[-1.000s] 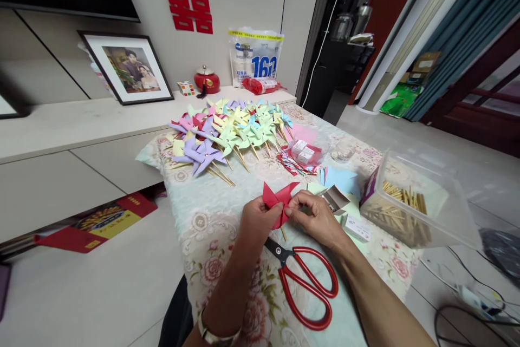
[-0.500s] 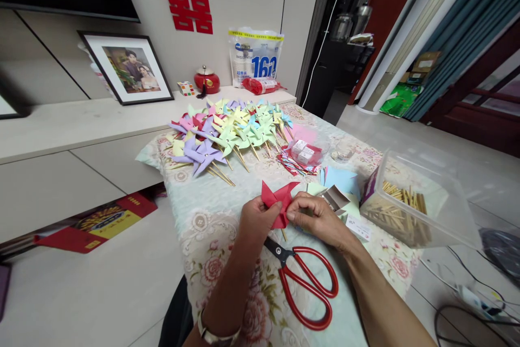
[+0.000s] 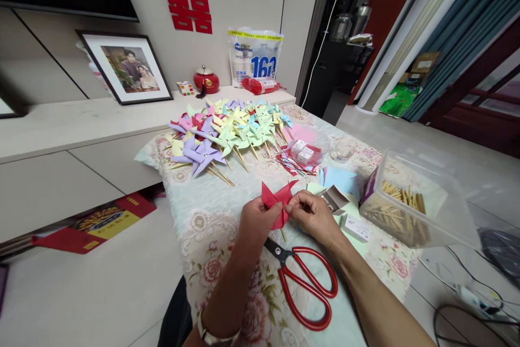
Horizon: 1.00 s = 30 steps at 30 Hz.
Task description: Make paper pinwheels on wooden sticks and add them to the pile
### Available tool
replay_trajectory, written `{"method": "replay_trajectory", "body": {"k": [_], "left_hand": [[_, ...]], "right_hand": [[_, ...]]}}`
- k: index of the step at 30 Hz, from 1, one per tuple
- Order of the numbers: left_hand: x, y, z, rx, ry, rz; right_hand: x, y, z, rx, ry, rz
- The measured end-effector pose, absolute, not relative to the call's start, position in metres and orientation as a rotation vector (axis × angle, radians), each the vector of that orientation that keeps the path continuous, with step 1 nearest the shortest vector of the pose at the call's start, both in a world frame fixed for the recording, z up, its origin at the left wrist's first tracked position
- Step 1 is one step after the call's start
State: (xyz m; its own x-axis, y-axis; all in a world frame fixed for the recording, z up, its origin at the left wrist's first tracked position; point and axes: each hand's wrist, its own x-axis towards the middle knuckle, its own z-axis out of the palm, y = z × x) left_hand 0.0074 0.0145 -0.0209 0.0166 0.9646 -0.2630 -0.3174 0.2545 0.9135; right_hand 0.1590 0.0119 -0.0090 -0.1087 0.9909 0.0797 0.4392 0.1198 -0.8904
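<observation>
Between my two hands is a red paper pinwheel, its blades folded in towards the middle. My left hand grips it from the left, thumb pressed near its centre. From the other side, my right hand pinches the paper's right edge between thumb and fingertips. A short piece of wooden stick shows below the paper. Red-handled scissors lie on the tablecloth just under my hands, their blade tips hidden by my left wrist. Beyond my hands lies a pile of finished pastel pinwheels on sticks.
At the right stands a clear plastic box of wooden sticks. Nearer are a small open box, a white box and blue paper. Red packets lie behind. A cabinet borders the flowered tablecloth.
My right hand has shifted slightly left and its fingers have closed in nearer the paper's centre. The pinwheel's right blade is folded in a little more. My left hand stays put.
</observation>
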Motion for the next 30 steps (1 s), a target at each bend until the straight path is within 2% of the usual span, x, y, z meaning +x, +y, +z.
{"method": "replay_trajectory", "body": {"k": [18,30], "left_hand": [[0.0077,0.0137,-0.0187,0.717,1.087,1.142],[0.0091,0.0136,-0.0157,0.708,1.104,1.146]], "right_hand": [[0.1588,0.0137,-0.0149,-1.437,-1.670,0.857],[0.1592,0.0126,-0.0093,-1.419,-1.628,1.004]]}}
